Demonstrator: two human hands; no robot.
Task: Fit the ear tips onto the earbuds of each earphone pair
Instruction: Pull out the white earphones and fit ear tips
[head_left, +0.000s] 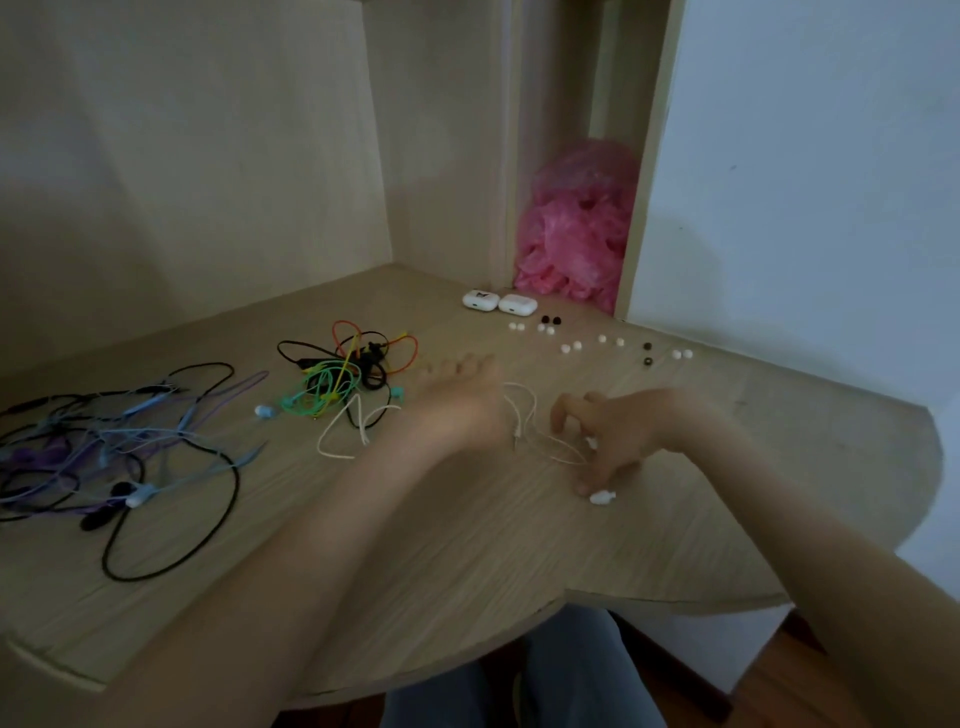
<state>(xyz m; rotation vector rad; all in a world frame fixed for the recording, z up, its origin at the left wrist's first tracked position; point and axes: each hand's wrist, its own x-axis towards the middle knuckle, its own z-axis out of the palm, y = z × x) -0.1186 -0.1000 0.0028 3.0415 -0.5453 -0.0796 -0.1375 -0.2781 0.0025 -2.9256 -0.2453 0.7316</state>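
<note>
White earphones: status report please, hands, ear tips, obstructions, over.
Left hand open beside white earphones; right hand pinching their cable. Ear tips loose in a row behind. Coloured tangle off left, not blocking.

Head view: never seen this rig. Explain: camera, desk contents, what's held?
No machine: a person works bare-handed; the one picture comes from a camera worn on their head, looking down past both forearms. On the wooden desk lie a dark and purple tangle and a green and orange tangle of wired earphones, a row of loose white and black ear tips, two white cases, and a pink plastic bag in the niche behind. The left hand reaches forward with straight fingers, holding nothing. The right hand curls over a white earphone, its earbud on the desk by the fingertips; blur hides whether it grips.
</note>
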